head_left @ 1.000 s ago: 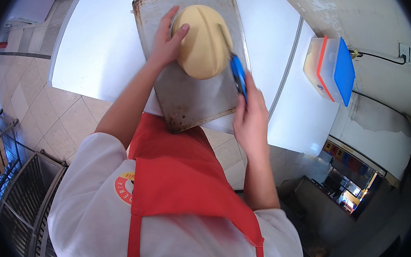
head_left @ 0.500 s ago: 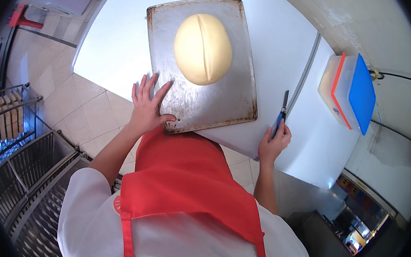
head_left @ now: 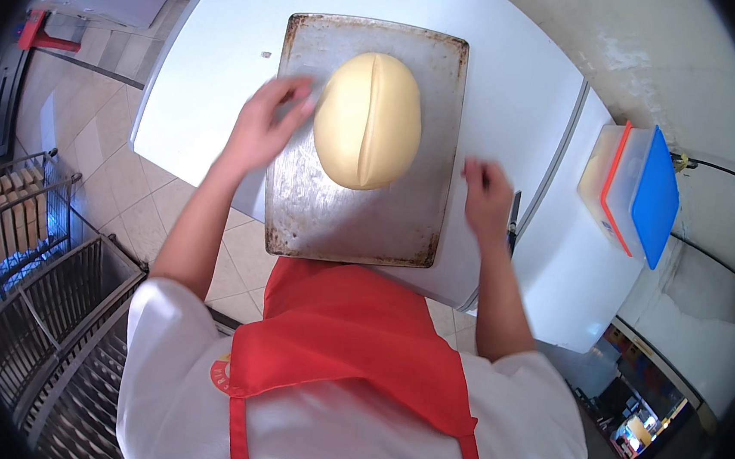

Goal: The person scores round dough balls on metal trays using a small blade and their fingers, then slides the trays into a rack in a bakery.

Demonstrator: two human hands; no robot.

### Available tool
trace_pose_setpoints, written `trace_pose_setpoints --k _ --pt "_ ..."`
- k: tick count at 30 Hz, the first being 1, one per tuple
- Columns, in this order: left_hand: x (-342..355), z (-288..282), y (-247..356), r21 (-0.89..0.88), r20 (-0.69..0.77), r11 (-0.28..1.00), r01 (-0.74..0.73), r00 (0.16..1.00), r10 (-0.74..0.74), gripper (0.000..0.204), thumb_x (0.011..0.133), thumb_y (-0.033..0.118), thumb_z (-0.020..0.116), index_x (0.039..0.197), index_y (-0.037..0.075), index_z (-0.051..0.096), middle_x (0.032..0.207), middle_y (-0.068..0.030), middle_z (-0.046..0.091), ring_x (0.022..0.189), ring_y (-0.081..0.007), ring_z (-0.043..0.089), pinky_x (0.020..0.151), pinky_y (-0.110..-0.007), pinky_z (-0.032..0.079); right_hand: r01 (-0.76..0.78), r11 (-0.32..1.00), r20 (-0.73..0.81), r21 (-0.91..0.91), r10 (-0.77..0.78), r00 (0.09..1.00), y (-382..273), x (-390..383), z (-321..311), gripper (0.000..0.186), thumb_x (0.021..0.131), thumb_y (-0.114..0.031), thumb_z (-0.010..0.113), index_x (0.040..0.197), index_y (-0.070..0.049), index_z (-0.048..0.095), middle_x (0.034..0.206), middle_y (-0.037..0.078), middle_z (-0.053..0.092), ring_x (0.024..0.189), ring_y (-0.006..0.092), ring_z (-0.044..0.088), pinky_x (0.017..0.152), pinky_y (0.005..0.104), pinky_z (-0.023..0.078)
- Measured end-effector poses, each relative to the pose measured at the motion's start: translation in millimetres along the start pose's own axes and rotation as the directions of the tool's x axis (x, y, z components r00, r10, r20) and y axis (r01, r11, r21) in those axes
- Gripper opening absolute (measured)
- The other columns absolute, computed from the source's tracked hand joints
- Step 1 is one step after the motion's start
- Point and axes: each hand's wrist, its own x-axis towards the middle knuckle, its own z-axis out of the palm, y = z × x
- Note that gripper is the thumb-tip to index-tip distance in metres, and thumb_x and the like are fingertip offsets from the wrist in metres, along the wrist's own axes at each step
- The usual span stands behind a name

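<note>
1. Left hand: the fingers are open, slightly bent and parted from the thumb. They are blurred, reaching over the tray's left edge beside the dough; I cannot tell whether they touch it.
2. Right hand: its fingers curl toward the palm, off the tray's right edge. Blur hides the tips, so I cannot tell whether they are fully closed.
3. The dough, a smooth pale-yellow oval, sits on the far half of the tray, between its left and right edges. One long slit runs down its top from far end to near end.
4. The metal tray has brown-stained corners; its near left corner juts past the bench's near edge.
5. A knife lies by the right wrist, partly hidden behind it, beside the grey strip crossing the bench toward its right end.
6. The white bench carries, at its right end beyond that strip, a translucent tub with a red band and blue lid.
7. Metal racks stand off the bench's near left side.
</note>
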Motion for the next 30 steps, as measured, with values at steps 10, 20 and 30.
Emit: trace_pose_setpoints --k 10,20,30 --pt "197.0 16.9 0.4 0.087 0.729 0.995 0.044 0.678 -0.093 0.033 0.092 0.024 0.076 0.114 -0.001 0.077 0.102 -0.0104 0.076 0.099 -0.0204 0.067 0.096 -0.033 0.05 0.377 0.919 0.855 -0.115 -0.102 0.509 -109.1 223.9 79.0 0.041 0.101 -0.033 0.065 0.131 -0.007 0.071 0.122 0.013 0.067 0.108 0.0239 0.062 0.1 0.0365 0.048" --pt "178.3 21.8 5.2 0.125 0.563 0.991 -0.043 0.825 -0.036 0.029 0.092 0.025 0.078 0.105 0.0 0.077 0.078 -0.0046 0.065 0.071 -0.0151 0.056 0.068 -0.034 0.046 0.508 0.855 0.712 -0.104 -0.292 0.639 -91.6 210.9 89.3 0.028 0.092 -0.025 0.07 0.108 -0.002 0.075 0.091 0.011 0.067 0.084 0.0239 0.062 0.076 0.0379 0.049" --pt "135.0 12.1 24.4 0.209 0.489 0.973 -0.102 0.872 -0.013 0.03 0.089 0.023 0.076 0.105 -0.001 0.077 0.082 -0.0173 0.071 0.078 -0.0286 0.069 0.074 -0.04 0.054 0.547 0.819 0.649 -0.172 -0.323 0.689 -101.3 168.9 71.2 0.032 0.092 -0.028 0.07 0.109 -0.002 0.076 0.104 0.017 0.068 0.099 0.032 0.065 0.084 0.0428 0.051"
